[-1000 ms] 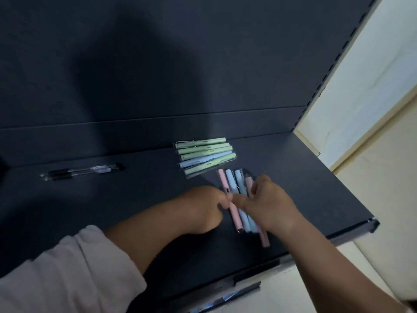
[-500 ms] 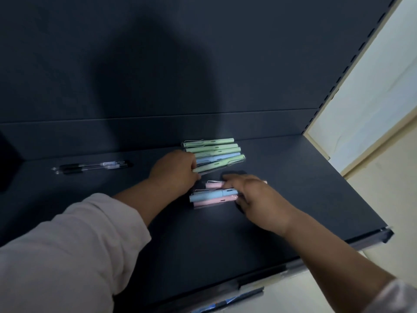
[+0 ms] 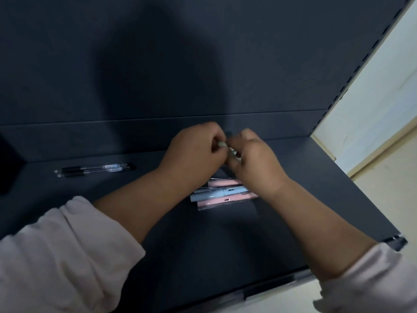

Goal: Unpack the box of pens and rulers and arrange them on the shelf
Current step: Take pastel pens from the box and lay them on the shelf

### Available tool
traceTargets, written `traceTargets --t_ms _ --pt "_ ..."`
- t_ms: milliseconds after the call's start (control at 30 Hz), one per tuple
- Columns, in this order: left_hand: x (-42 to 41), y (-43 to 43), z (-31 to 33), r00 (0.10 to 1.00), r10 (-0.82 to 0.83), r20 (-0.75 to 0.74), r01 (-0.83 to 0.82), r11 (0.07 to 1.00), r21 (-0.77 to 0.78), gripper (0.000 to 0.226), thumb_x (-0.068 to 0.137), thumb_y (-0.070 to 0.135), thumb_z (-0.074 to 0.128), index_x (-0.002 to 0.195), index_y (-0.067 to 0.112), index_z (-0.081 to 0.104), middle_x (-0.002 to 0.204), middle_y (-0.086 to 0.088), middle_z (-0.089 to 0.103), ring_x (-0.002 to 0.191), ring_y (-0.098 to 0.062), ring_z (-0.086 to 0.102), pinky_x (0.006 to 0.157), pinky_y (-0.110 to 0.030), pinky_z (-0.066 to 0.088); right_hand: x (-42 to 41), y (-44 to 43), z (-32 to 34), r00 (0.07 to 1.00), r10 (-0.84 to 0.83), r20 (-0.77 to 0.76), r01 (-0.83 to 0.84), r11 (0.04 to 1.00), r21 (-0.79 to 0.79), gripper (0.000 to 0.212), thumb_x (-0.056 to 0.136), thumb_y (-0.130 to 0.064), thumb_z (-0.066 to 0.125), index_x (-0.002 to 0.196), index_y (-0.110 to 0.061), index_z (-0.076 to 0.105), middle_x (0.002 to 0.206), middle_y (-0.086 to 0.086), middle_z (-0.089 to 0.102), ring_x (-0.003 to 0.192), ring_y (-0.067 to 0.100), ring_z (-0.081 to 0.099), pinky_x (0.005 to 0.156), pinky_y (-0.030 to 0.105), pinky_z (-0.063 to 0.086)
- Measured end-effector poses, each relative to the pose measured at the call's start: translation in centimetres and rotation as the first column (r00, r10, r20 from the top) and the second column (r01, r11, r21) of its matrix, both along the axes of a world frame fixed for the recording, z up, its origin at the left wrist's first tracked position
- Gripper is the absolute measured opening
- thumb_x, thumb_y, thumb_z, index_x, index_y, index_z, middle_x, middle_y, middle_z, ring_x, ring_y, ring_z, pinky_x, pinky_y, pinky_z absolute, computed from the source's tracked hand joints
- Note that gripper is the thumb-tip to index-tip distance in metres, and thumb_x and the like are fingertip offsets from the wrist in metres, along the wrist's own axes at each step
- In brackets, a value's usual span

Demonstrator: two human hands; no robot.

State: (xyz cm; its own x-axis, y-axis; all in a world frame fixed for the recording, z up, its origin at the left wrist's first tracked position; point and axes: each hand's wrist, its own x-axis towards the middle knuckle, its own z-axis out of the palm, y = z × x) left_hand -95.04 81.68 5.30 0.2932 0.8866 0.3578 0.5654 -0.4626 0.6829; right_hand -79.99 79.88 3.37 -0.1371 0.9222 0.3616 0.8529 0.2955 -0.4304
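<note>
Both my left hand [image 3: 195, 152] and right hand [image 3: 253, 160] pinch green pens [image 3: 222, 144] (squaring them, I judge) behind the pink-blue pens [image 3: 223, 192].

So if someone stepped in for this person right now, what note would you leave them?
Left hand pinches the green pens at the back of the shelf; right hand curls on them too, mostly hiding them.
Pink and blue pens lie just in front, between the forearms. Black pens lie far left.
Done: three pen groups shelved. Left: tidy the green ones; no rulers or box in view.
</note>
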Motion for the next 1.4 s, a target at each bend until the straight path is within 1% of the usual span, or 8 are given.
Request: traceTargets --t_ms 100,200,367,500,633,900,1133,1400 --pt "-0.2 0.1 0.7 0.994 -0.009 0.110 0.012 0.999 -0.035 0.023 0.085 0.023 0.068 0.107 0.021 0.062 0.086 0.011 0.063 0.079 -0.005 0.060 0.074 -0.026 0.050 0.5 0.9 0.1 0.962 -0.128 -0.240 0.148 0.987 0.069 0.010 0.086 -0.011 0.065 0.078 -0.014 0.060 0.075 0.003 0.052 0.068 0.019 0.053 0.063 0.029 0.041" --pt "-1.7 0.4 -0.7 0.998 0.067 0.017 -0.065 0.993 -0.100 0.024 0.089 0.024 0.063 0.112 0.019 0.061 0.096 0.007 0.061 0.087 -0.009 0.059 0.081 -0.030 0.050 1.4 1.3 -0.1 0.557 -0.321 -0.766 0.149 0.946 -0.287 0.022 0.083 -0.004 0.069 0.076 -0.018 0.053 0.068 0.004 0.059 0.060 0.014 0.059 0.067 0.031 0.053" --pt "-2.3 -1.0 -4.8 0.982 0.051 -0.184 -0.095 0.965 -0.243 0.048 0.093 0.035 0.055 0.136 0.016 0.047 0.134 -0.005 0.048 0.125 -0.021 0.043 0.106 -0.036 0.035 3.0 1.4 -2.3 0.372 -0.536 -0.758 0.085 0.832 -0.548 0.018 0.085 -0.030 0.070 0.087 -0.017 0.057 0.079 0.004 0.067 0.071 0.016 0.065 0.076 0.034 0.051" --pt "-1.9 -2.5 -7.3 0.957 -0.040 -0.289 -0.058 0.944 -0.324 0.083 0.090 0.058 0.043 0.153 0.020 0.006 0.161 -0.001 -0.002 0.147 -0.019 -0.002 0.119 -0.037 0.003 4.0 0.8 -3.0 0.683 -0.560 -0.470 0.401 0.824 -0.399 0.019 0.092 -0.024 0.060 0.109 -0.016 0.058 0.099 -0.004 0.062 0.091 0.014 0.057 0.077 0.021 0.042" --pt "-1.4 -3.0 -8.5 0.872 -0.081 -0.482 -0.074 0.953 -0.293 0.102 0.076 0.078 0.031 0.150 0.025 -0.015 0.157 0.003 -0.023 0.145 -0.020 -0.019 0.115 -0.040 -0.009 3.8 -1.0 -4.6 0.872 -0.407 -0.273 0.272 0.865 -0.422 0.035 0.099 -0.029 0.047 0.128 -0.013 0.056 0.131 0.006 0.056 0.121 0.019 0.050 0.105 0.032 0.037" --pt "0.2 -2.2 -8.7 0.840 -0.117 -0.529 -0.049 0.956 -0.289 0.101 0.070 0.081 0.014 0.149 0.026 -0.018 0.156 0.003 -0.026 0.143 -0.018 -0.023 0.114 -0.043 -0.010 2.4 -1.8 -5.4 0.992 -0.126 -0.003 0.114 0.909 -0.400 0.052 0.101 -0.033 0.040 0.147 -0.011 0.033 0.157 0.006 0.023 0.147 0.016 0.012 0.119 0.028 0.010" --pt "-1.7 1.5 -6.5 0.935 0.252 -0.250 -0.295 0.943 -0.152 0.034 0.096 0.029 0.045 0.126 0.012 0.048 0.124 -0.011 0.055 0.113 -0.029 0.050 0.094 -0.037 0.039 3.0 0.2 -3.8 0.969 -0.245 -0.034 0.235 0.954 -0.188 0.034 0.098 -0.015 0.048 0.130 -0.008 0.056 0.132 0.011 0.053 0.123 0.027 0.047 0.101 0.023 0.031" --pt "-1.5 5.7 -6.1 0.944 0.270 -0.189 -0.323 0.876 -0.359 0.017 0.089 0.012 0.053 0.096 0.017 0.068 0.103 -0.003 0.068 0.097 -0.023 0.061 0.076 -0.024 0.043 4.4 5.2 -3.2 0.912 -0.398 -0.104 0.322 0.848 -0.420 0.028 0.096 -0.013 0.049 0.121 -0.011 0.063 0.120 0.008 0.065 0.112 0.022 0.057 0.092 0.021 0.039"
